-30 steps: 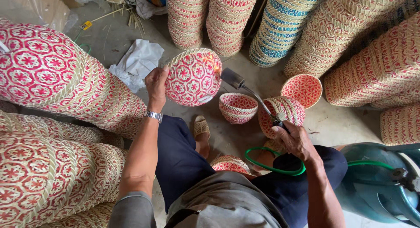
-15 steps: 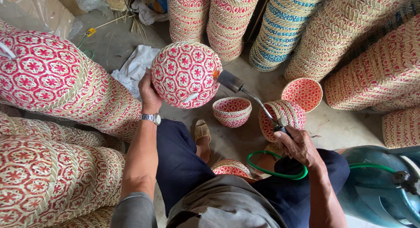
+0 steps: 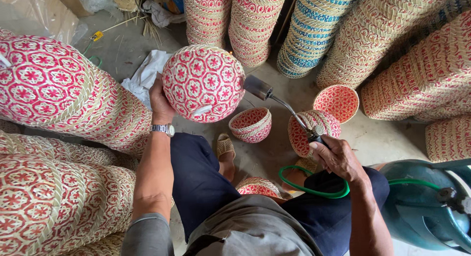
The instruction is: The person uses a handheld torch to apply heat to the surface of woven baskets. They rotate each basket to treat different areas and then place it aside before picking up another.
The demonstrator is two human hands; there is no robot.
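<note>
A basket-making workshop is indicated. Tall stacks of nested woven baskets (image 3: pixel 252 25) in red and natural straw are seen at twelve o'clock, with a blue-patterned stack (image 3: pixel 314 32) at one o'clock and further stacks (image 3: pixel 422 64) laid on their sides at two o'clock. More are piled at nine o'clock (image 3: pixel 59 94). A bare concrete floor (image 3: pixel 382 138) is observed, on which loose small baskets (image 3: pixel 251 124) are scattered near the centre. Straw offcuts (image 3: pixel 147 25) and crumpled plastic sheeting (image 3: pixel 29 15) are noted at eleven o'clock. A gas cylinder (image 3: pixel 427 207) with a green hose (image 3: pixel 314 189) is placed at four o'clock, and a gas torch (image 3: pixel 274 96) is in use near the centre.
</note>
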